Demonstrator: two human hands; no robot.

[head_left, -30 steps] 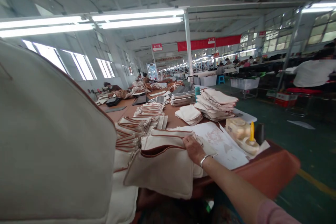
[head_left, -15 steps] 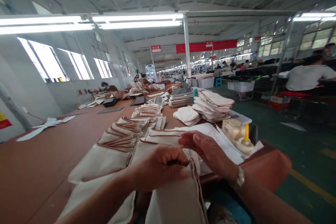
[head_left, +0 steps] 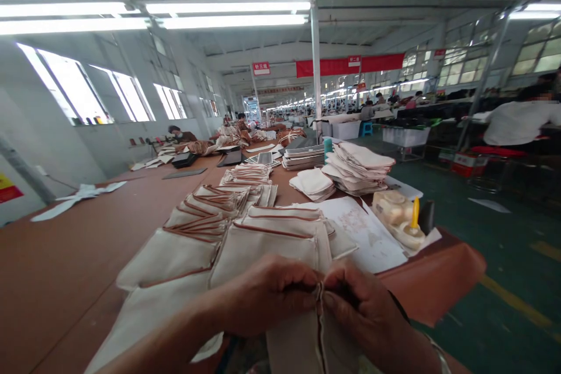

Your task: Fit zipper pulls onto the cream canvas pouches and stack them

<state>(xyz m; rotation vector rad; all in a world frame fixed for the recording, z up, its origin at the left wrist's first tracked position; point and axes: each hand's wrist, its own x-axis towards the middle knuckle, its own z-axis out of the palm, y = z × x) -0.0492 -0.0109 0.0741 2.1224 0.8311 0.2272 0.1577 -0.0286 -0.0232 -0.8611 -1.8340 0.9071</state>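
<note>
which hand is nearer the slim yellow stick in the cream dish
Right: the right hand is on the near side of the yellow stick, slightly left; the left hand is farther left.

Cream fabric pieces (head_left: 267,245), reddish-brown tabletop (head_left: 109,239)

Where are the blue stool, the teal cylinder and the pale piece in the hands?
Blue stool (head_left: 366,125), head view: its upper part
Teal cylinder (head_left: 328,146), head view: its side
Pale piece (head_left: 293,343), head view: left of seam
</note>
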